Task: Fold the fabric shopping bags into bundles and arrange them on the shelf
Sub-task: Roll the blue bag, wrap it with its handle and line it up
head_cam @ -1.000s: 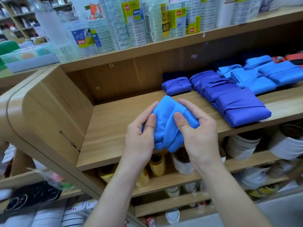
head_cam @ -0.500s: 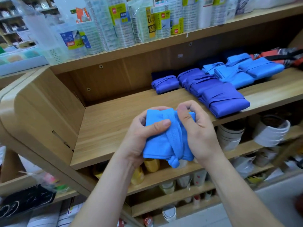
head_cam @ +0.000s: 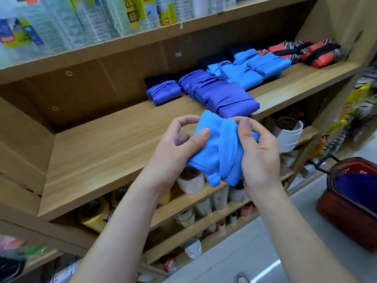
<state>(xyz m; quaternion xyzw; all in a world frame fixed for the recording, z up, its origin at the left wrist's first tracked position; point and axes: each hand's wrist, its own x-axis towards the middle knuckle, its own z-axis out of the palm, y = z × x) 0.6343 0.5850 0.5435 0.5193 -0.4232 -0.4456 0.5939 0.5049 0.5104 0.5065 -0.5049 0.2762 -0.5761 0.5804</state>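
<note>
A light blue fabric bag (head_cam: pixel 219 149), bunched into a loose bundle, hangs in the air in front of the wooden shelf (head_cam: pixel 114 144). My left hand (head_cam: pixel 175 152) grips its left side, thumb pressed on the cloth. My right hand (head_cam: pixel 258 154) pinches its right side with curled fingers. On the shelf behind lie folded purple bundles (head_cam: pixel 220 94), one small purple bundle (head_cam: pixel 164 91), light blue bundles (head_cam: pixel 251 67) and red-and-black bags (head_cam: pixel 314 52) at the far right.
Packs of plastic cups (head_cam: pixel 85 19) line the shelf above. Stacked paper cups (head_cam: pixel 287 133) and yellow tape rolls (head_cam: pixel 95 214) fill the shelves below. A dark red basket (head_cam: pixel 350 203) with blue fabric inside stands on the floor at the right.
The view has swung right and down, bringing the red basket in. Both hands have kept hold of the blue bag, my right fingers now pinching higher up on its bunched edge.
</note>
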